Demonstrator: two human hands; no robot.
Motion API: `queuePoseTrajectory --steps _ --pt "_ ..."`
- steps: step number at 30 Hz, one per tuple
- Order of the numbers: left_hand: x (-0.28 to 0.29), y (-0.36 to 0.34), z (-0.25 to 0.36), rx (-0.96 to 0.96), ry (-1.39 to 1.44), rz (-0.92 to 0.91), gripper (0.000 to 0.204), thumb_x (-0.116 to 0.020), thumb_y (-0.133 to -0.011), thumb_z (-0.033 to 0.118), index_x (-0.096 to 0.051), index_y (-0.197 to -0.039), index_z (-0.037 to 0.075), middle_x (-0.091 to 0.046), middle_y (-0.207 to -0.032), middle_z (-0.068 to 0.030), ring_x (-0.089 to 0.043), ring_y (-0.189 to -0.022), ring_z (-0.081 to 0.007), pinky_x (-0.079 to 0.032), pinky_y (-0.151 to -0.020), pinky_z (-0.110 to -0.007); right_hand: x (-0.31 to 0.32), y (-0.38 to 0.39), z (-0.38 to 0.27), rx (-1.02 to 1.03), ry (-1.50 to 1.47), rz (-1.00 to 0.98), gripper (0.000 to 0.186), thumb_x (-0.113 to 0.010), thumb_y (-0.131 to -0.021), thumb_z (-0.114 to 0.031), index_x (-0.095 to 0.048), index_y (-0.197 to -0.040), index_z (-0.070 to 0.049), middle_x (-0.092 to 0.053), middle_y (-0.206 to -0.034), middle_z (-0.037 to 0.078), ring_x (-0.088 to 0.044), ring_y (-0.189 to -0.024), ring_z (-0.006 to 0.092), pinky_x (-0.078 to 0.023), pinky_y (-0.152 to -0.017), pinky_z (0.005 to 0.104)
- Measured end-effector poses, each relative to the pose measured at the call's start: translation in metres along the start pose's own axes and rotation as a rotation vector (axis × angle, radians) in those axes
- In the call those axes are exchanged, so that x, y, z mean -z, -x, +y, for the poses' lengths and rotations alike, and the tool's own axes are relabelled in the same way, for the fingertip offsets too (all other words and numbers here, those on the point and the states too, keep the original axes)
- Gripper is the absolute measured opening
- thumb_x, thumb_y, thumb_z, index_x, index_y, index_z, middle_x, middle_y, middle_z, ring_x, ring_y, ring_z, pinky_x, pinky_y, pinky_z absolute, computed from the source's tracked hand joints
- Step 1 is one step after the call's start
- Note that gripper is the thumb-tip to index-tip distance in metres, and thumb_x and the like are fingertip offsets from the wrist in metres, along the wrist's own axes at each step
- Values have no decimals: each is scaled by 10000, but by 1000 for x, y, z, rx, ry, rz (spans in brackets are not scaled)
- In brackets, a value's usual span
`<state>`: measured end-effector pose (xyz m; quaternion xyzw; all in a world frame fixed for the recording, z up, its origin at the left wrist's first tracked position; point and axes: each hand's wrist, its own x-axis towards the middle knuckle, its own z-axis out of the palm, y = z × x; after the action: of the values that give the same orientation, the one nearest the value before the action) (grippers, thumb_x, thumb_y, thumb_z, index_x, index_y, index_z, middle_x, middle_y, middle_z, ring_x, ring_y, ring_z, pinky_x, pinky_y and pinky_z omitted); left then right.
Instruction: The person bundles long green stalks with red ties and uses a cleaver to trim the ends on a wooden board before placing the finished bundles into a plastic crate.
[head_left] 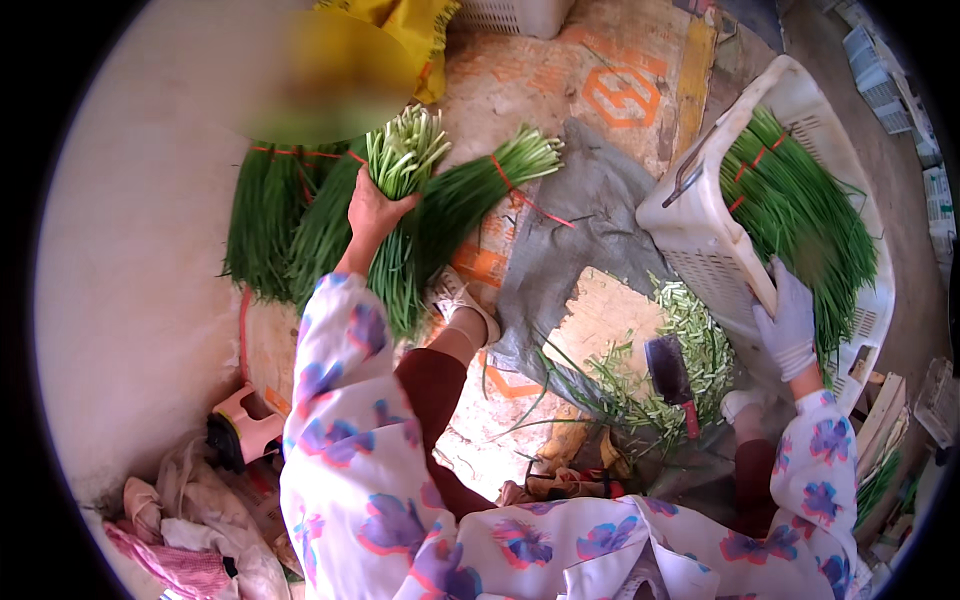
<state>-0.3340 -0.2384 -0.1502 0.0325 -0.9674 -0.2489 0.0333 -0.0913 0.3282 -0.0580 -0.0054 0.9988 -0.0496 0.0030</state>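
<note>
My bare left hand (375, 210) is closed around a bunch of green leafy stalks (405, 150) with pale cut ends. More red-tied bundles (265, 210) lie beside it, against the wall. My right hand (783, 315), in a pale glove, grips the side of a white plastic crate (680, 240) at the right, which holds banded green bundles (795, 210). Below the crate, a dark cleaver (668, 370) with a red handle lies among chopped stalk ends (700, 330) on a wooden board (590, 310).
A grey sheet (540, 230) covers part of the cardboard (520, 70). A yellow sack (435, 45) and another crate (510, 12) are at the top. A pink stool (245, 415) and piled cloths (180, 540) are lower left. Stacked crates (870, 75) line the far right. My feet (460, 310) are between.
</note>
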Motion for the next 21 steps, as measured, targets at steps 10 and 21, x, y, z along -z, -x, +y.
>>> queuePoseTrajectory --steps 10,21 --pt "192 118 165 -232 1181 -625 903 -817 -591 196 -406 -1364 -24 -549 -1278 -111 -516 -1187 -243 -370 -1055 -359 46 -2 -166 454 -573 299 1267 -886 -489 -494 -222 -1470 -46 -344 -1445 214 -282 -1367 408 -239 -1135 477" --pt "-62 240 187 45 1083 -780 1279 -903 -625 133 31 -1487 -8 -386 -1425 -127 -408 -1288 -217 -331 -1087 -338 -153 152 -234 -337 -2025 -506 710 -762 -743 -42 -426 -1368 -62 -590 -1230 53 -554 -1094 162 -464 -955 334"
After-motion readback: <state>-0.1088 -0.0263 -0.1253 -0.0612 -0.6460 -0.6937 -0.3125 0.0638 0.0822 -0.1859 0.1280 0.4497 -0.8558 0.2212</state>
